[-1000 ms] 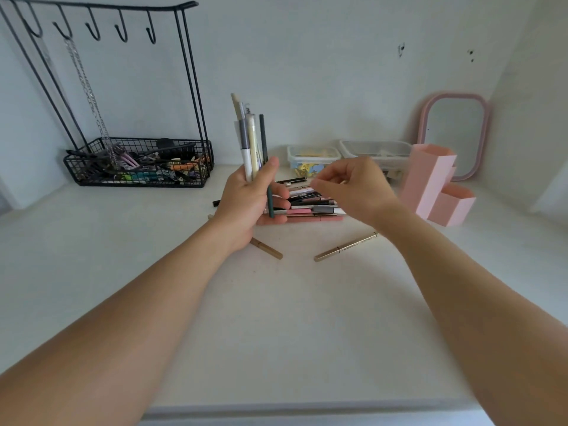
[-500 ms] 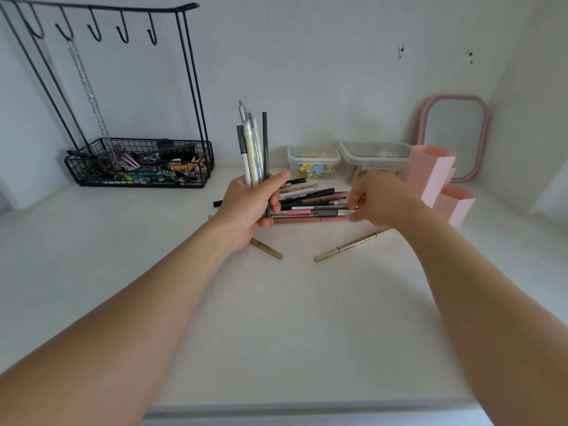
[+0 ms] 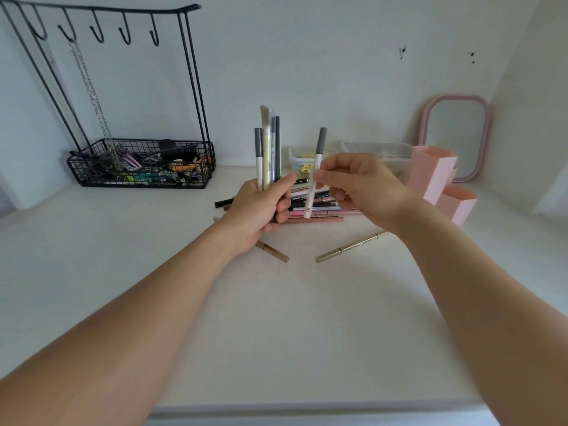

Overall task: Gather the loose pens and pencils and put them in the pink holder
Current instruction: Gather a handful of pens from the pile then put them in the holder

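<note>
Centrally, left hand (image 3: 261, 207) gripping an upright bundle of pens (image 3: 268, 149), right hand (image 3: 362, 186) pinching a white grey-capped pen (image 3: 315, 173) — over the loose pen pile (image 3: 316, 207), pink hexagonal plastic holder (image 3: 431, 176) at right, well apart from both hands.

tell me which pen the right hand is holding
The white pen with the grey cap, pinched alone by the right hand; the others are bundled in the left hand.

White pen (image 3: 314, 176) in right hand (image 3: 365, 187)

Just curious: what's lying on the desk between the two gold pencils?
Nothing: in the head view, bare white desk separates the left gold pencil and right one.
</note>
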Available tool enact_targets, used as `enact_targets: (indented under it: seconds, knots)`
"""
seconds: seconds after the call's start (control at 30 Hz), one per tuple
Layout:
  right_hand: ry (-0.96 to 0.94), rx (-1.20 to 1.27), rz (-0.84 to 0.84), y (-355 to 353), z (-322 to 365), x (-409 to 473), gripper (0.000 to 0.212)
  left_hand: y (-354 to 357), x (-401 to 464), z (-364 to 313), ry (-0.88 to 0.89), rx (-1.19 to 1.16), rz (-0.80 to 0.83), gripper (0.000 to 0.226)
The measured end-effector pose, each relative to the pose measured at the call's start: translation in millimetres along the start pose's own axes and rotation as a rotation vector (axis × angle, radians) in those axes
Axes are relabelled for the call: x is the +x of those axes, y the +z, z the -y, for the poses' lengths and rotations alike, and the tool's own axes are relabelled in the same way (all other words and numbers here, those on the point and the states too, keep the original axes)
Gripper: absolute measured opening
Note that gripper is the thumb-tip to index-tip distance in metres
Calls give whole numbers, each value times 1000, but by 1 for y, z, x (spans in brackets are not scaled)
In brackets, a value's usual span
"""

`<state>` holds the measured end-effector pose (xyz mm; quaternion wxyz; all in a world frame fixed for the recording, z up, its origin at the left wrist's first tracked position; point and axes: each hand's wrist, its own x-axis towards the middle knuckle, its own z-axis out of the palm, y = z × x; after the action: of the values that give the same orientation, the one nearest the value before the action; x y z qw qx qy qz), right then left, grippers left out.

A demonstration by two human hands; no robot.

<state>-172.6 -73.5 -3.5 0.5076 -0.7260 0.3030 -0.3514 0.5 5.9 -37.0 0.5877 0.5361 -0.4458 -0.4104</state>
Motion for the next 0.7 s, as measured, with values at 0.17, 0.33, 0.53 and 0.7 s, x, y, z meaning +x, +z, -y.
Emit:
enact_targets:
  seconds: [0.17, 0.33, 0.53, 0.7]
  knots:
    - [-23, 146, 73, 5, 3, -3, 6, 3, -2, -1, 36, 6, 67, 37]
    - [-43, 145, 109, 17, 0, -7, 7, 5, -4, 1, 39, 93, 109, 44]
    - [13, 257, 156, 29, -2, -11, 5, 5, -1, 7, 64, 133, 127, 43]
    - [-7, 174, 88, 32, -2, -12, 22, 5, 0, 8, 69, 224, 107, 13]
